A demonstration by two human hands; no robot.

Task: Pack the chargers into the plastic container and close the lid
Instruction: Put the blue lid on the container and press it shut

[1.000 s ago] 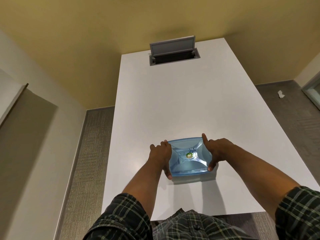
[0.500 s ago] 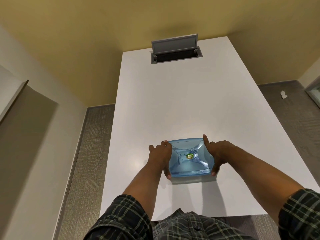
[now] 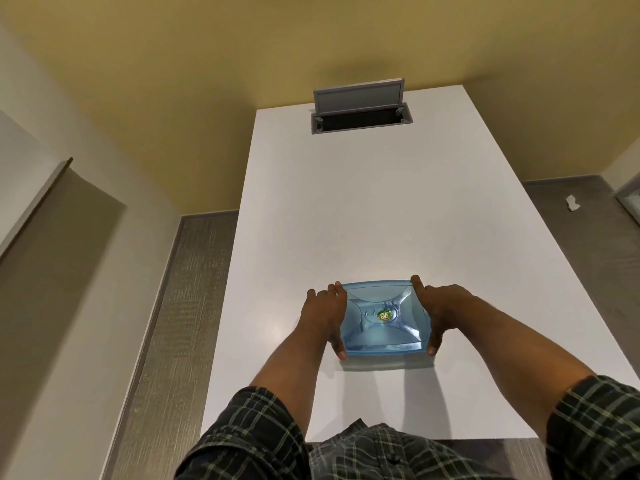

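Container: blue plastic container (image 3: 382, 318), lid on, on white bench (image 3: 346, 209)
Left hand (image 3: 323, 315): grip pressing its left side
Right hand (image 3: 441, 311): grip pressing its right side

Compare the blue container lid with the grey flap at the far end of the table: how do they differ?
The blue lid lies flat between both hands; the grey flap stands raised, untouched. The lid is translucent with a small sticker; the flap is opaque and plain. The lid covers its container; the flap leaves its slot open. Both are rectangular covers.
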